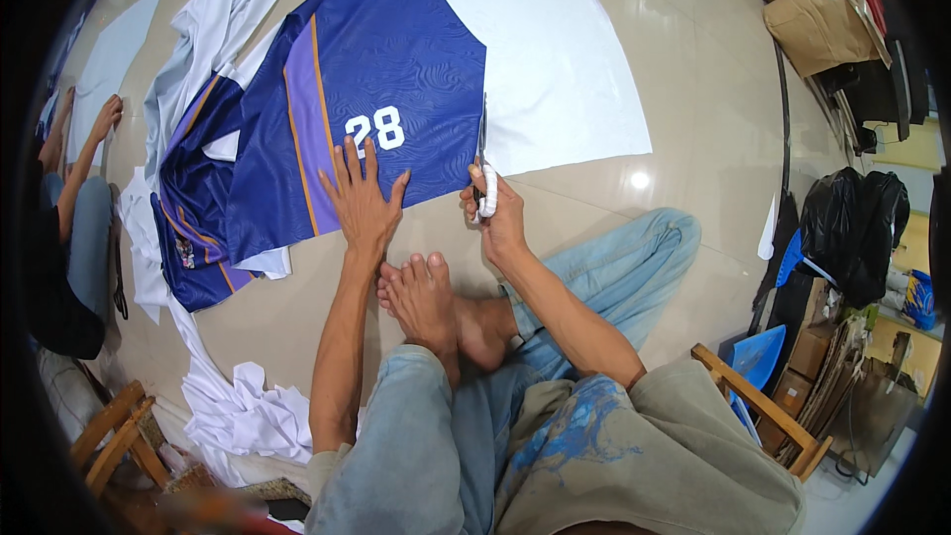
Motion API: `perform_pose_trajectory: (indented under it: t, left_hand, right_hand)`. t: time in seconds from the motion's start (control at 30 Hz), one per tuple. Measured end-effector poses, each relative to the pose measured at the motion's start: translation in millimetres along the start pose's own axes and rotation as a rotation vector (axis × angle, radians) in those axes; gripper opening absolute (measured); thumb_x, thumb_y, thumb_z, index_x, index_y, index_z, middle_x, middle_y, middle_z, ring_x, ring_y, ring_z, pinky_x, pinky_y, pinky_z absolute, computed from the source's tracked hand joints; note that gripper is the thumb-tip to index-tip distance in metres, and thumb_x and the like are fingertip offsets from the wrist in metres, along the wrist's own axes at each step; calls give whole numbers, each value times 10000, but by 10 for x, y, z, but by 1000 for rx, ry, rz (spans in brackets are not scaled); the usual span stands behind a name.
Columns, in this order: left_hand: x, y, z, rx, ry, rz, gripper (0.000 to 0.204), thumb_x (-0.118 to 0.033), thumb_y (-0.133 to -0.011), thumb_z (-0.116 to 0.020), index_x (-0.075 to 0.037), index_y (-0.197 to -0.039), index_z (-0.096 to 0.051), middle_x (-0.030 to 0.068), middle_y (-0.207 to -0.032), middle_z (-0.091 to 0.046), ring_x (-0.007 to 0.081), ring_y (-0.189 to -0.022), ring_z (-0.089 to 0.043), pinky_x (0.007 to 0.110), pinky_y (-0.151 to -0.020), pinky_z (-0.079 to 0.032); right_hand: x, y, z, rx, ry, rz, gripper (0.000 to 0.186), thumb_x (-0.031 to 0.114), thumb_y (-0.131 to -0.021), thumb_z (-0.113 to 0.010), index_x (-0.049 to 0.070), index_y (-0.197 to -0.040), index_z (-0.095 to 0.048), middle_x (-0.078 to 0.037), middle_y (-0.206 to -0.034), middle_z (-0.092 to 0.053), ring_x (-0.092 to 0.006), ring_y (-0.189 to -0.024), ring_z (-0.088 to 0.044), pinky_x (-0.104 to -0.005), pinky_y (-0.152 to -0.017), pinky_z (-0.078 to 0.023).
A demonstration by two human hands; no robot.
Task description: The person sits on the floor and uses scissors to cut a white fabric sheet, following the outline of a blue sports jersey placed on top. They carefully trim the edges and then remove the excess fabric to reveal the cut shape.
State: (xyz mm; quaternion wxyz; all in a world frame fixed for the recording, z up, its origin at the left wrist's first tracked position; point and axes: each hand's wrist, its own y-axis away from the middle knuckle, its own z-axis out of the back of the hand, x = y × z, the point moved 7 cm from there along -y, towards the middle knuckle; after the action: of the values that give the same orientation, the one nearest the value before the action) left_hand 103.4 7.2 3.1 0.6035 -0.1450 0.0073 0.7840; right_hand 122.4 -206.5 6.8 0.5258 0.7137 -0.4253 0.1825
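A dark blue fabric panel (406, 50) with a purple stripe, orange edging and white printed digits lies on the floor over white fabric (555, 50). My left hand (362, 198) rests on the blue panel's lower part, fingers spread flat below the digits. My right hand (495, 213) grips scissors (486, 193) with white-wrapped handles, blades upright along the blue panel's right edge where it meets the white fabric.
More blue and white fabric (198, 218) lies left, with white cloth (248, 411) below. Another person (74, 258) sits far left, hands on pale fabric. Black bags (847, 228), brown paper parcels (817, 25), a blue dustpan (753, 362) and wooden frames (763, 406) are at right.
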Motion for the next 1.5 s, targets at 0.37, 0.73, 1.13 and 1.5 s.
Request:
perform_pose_trajectory:
  t: [0.37,0.73,1.13,1.5]
  left_hand:
    - [9,-4,6,-2,4,1,798,-582,-958,-557,-115,-1573,-354,158,-1663,-228,360,-1549,-130,636,-1207,-49]
    - [12,-6,7,8,28,6,813,-573,-957,-564,-122,-1587,-320,151,-1670,-209,357,-1553,-117,630,-1211,-36]
    - [5,-20,25,28,25,10,807,-571,-950,-565,-110,-1575,-345,156,-1666,-217,361,-1552,-114,623,-1213,-56]
    - [28,-26,25,33,24,14,822,-582,-944,-569,-117,-1580,-335,142,-1670,-211,358,-1549,-125,632,-1210,-67]
  right_hand:
    - [50,-99,-17,19,17,27,403,241,-938,-745,23,-1260,-636,-38,-753,-640,-80,-591,-552,-214,-529,-419]
    - [168,-441,-115,-4,51,50,472,231,-894,-794,-2,-1270,-628,-51,-725,-658,-76,-548,-558,-228,-504,-431]
    - [433,-760,-277,13,12,49,480,254,-881,-807,6,-1257,-642,-42,-727,-649,-74,-554,-559,-213,-496,-422]
    - [565,-899,-320,6,72,44,236,282,-944,-728,63,-1024,-692,-44,-715,-634,-95,-570,-558,-229,-510,-425]
